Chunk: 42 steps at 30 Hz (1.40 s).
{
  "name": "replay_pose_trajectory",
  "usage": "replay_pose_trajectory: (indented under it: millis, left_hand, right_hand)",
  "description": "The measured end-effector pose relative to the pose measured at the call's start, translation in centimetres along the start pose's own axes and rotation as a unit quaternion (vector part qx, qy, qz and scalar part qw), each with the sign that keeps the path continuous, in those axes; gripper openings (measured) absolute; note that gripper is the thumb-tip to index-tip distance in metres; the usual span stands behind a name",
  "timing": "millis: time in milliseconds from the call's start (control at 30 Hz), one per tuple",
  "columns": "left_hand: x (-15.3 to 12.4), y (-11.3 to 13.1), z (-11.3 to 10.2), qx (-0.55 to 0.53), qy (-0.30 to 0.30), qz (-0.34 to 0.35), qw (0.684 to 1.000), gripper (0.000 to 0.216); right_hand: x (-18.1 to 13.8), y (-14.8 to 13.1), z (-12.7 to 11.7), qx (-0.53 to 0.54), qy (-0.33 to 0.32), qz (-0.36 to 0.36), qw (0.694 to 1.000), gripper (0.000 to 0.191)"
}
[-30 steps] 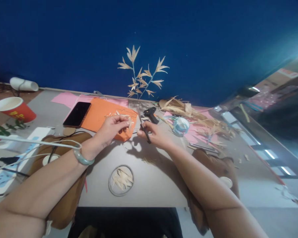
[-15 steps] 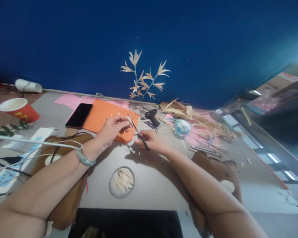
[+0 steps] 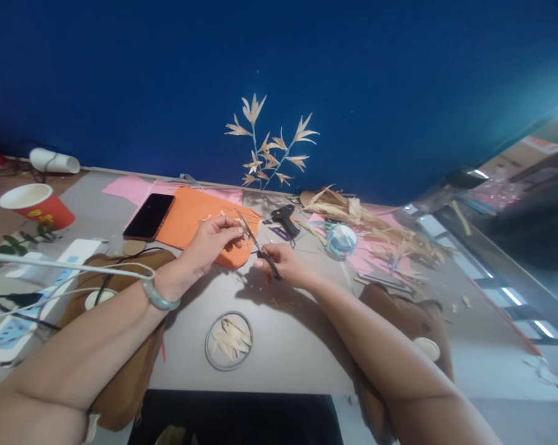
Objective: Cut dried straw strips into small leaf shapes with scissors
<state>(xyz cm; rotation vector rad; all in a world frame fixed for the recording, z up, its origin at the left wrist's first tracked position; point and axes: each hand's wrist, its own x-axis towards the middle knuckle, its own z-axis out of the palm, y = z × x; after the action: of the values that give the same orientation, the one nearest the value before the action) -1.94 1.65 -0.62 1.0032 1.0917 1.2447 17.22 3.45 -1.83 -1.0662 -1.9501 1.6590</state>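
My left hand point(image 3: 214, 241) pinches a small pale piece of dried husk point(image 3: 243, 230) over the edge of an orange sheet point(image 3: 186, 213). In my right hand point(image 3: 285, 262) are scissors point(image 3: 270, 264) with dark handles, their blades pointing up and left beside the husk piece. My fingers partly hide the piece, and I cannot tell whether the blades touch it. Nearer me, cut husk strips point(image 3: 232, 339) lie inside a grey ring point(image 3: 206, 346). Behind my hands stands a branch point(image 3: 279, 164) bearing several pale husk flowers.
A black glue gun point(image 3: 285, 219), a ball of blue-white tape point(image 3: 341, 241) and loose husks point(image 3: 385, 228) lie right of my hands. To the left are a phone point(image 3: 149, 215), a red paper cup point(image 3: 51, 210), a power strip point(image 3: 10, 337) and cables. Brown sleeves point(image 3: 399, 327) lie under both forearms.
My right hand and the scissors have shifted very slightly to the right. My left hand keeps its pinch in nearly the same place.
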Motion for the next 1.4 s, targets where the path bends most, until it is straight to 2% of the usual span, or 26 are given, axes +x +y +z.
replay_pose_trajectory:
  millis: [133, 467, 733, 967, 1100, 1200, 1333, 1400]
  left_hand:
    - [0.0, 0.0, 0.0, 0.002, 0.004, 0.005, 1.000, 0.015]
    - [-0.5, 0.9, 0.5, -0.012, 0.017, -0.038, 0.999, 0.016]
    - [-0.1, 0.4, 0.1, -0.035, 0.032, -0.012, 0.999, 0.023]
    - [-0.1, 0.3, 0.0, -0.028, 0.026, -0.021, 0.999, 0.029]
    - [0.2, 0.0, -0.2, -0.040, 0.018, -0.013, 0.999, 0.026]
    - [0.2, 0.1, -0.2, -0.052, -0.008, -0.039, 0.998, 0.023]
    - [-0.2, 0.3, 0.0, -0.031, -0.096, -0.104, 0.989, 0.020]
    - [-0.4, 0.2, 0.1, -0.016, -0.143, -0.125, 0.982, 0.019]
  right_hand:
    - [0.1, 0.1, 0.0, 0.001, 0.000, 0.000, 1.000, 0.045]
    - [0.1, 0.3, 0.3, -0.016, 0.023, -0.002, 1.000, 0.047]
    - [0.2, 0.1, 0.1, 0.023, 0.040, -0.023, 0.999, 0.050]
    - [0.1, 0.1, 0.2, 0.015, 0.044, -0.025, 0.999, 0.049]
    - [0.2, 0.2, 0.4, 0.025, 0.074, -0.045, 0.996, 0.047]
    - [0.1, 0.1, 0.5, 0.042, 0.127, -0.067, 0.989, 0.043]
    - [-0.1, -0.3, 0.4, 0.076, 0.232, -0.129, 0.961, 0.039]
    - [-0.1, -0.5, 0.3, 0.096, 0.235, -0.147, 0.956, 0.040]
